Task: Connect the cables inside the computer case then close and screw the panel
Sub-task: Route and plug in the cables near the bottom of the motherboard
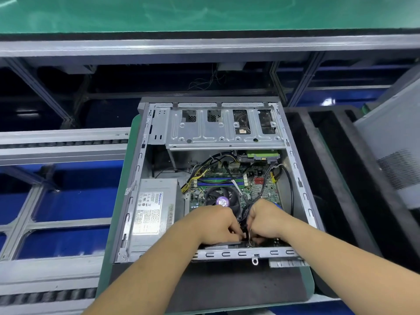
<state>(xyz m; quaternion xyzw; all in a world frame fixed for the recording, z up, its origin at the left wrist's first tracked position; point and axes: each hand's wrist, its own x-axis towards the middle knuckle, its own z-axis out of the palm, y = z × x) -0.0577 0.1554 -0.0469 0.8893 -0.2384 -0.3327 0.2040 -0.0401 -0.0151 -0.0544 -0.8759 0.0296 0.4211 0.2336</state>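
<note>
Both hands, left (216,225) and right (267,220), pinch black cables (244,220) low inside the open computer case (302,189), knuckles nearly touching

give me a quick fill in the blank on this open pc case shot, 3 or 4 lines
1. Both hands work near the ____ edge of the computer case.
2. The left hand and right hand grip ____ cables.
3. The power supply sits on the ____ side.
4. The fan has a ____ sticker.

Missing words: near; black; left; purple

Both hands (243,223) pinch black cables (244,220) inside the open computer case (145,155).
</note>
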